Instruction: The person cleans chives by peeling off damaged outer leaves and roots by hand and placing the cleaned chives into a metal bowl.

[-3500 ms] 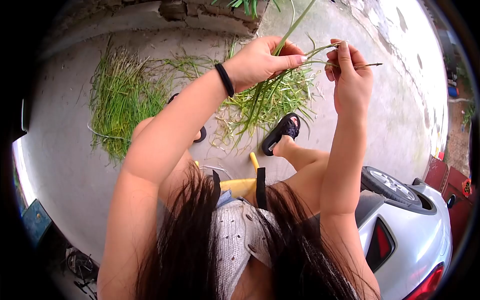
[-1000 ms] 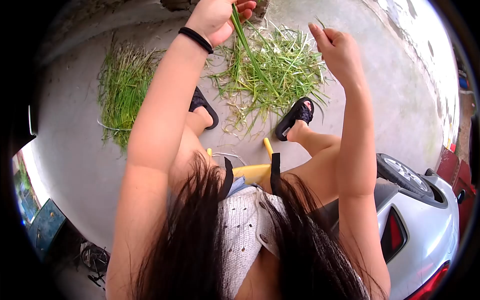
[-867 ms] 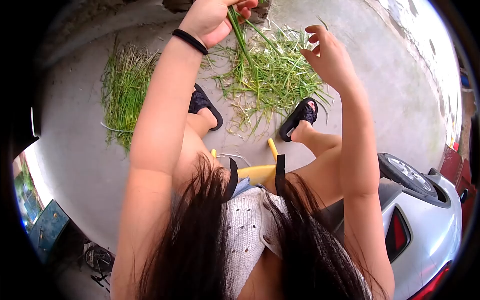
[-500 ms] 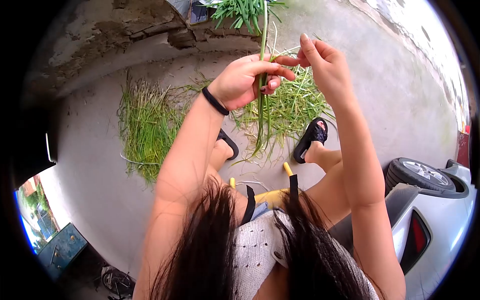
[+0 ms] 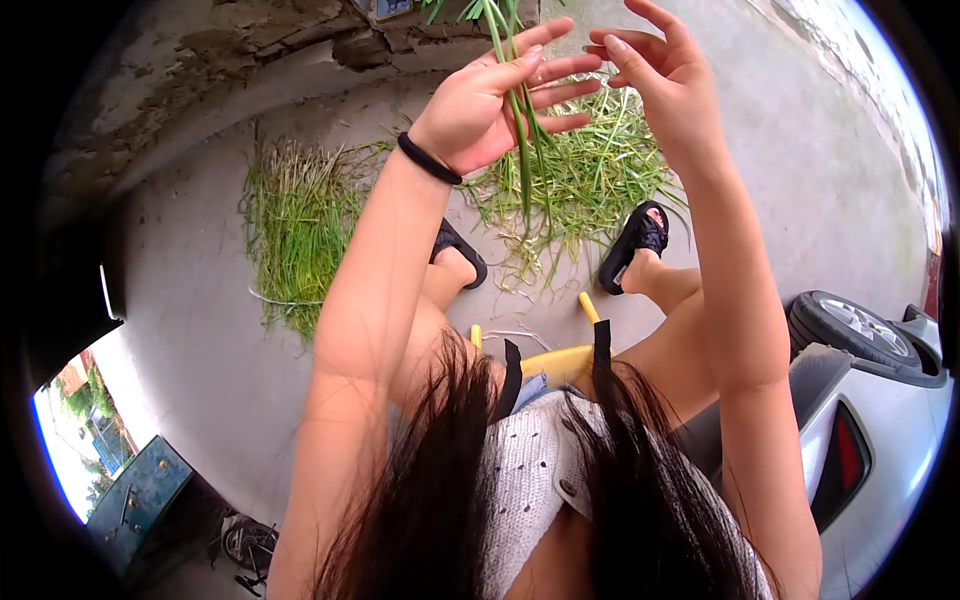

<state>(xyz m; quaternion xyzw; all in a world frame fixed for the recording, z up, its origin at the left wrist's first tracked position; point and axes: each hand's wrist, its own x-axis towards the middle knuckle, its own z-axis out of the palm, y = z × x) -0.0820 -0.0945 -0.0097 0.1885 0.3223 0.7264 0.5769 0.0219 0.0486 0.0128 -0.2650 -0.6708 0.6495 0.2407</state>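
Long green stalks (image 5: 524, 165), which look like garlic chives or spring onions, run through my left hand (image 5: 478, 115). Its thumb presses them against the palm side while its other fingers are spread out. Just to the right is my right hand (image 5: 680, 95), raised with its fingers apart and no stalk visible in it. Beneath both hands, a loose heap of green and pale trimmings (image 5: 610, 150) covers the floor. More green leaves (image 5: 450, 10) show at the top edge, partly cut off by the frame.
A flat pile of grass-like stalks (image 5: 300, 225) lies on the concrete to the left. My feet in black sandals (image 5: 640, 240) flank the trimmings. Below me is a yellow stool (image 5: 555, 362). A silver car part (image 5: 890, 450) with a wheel (image 5: 855, 330) stands at right; a crumbling ledge (image 5: 300, 60) runs behind.
Both hands have moved up in view, and the stalks with the left. The left fingers have spread. My right thumb and fingers, close together near a thin strand before, are now apart.
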